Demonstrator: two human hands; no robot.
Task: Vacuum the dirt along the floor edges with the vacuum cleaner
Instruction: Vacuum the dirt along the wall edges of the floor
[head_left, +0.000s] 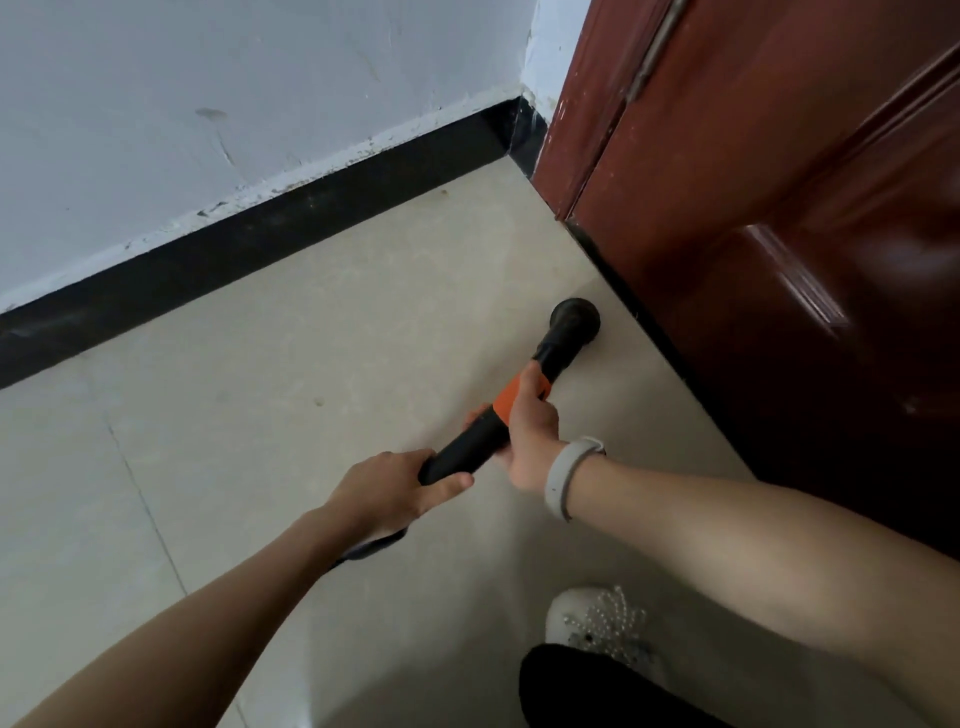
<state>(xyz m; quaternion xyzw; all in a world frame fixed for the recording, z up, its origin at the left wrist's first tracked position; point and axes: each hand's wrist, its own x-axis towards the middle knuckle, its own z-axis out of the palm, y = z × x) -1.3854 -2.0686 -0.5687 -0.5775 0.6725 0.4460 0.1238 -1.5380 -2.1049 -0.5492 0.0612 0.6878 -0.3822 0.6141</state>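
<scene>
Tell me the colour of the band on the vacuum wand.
Orange, on the black wand; the head view shows it.

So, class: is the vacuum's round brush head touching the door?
Apart. The head view shows a strip of bare floor between the round brush head and the door.

Both bare forearms reach forward and down from the lower edge of the view; the left hand (387, 486) curls around the near end of the black vacuum tube with an orange band (491, 423); the right hand (527, 434), a pale grey band (569, 475) on its wrist, grips the tube further along
</scene>
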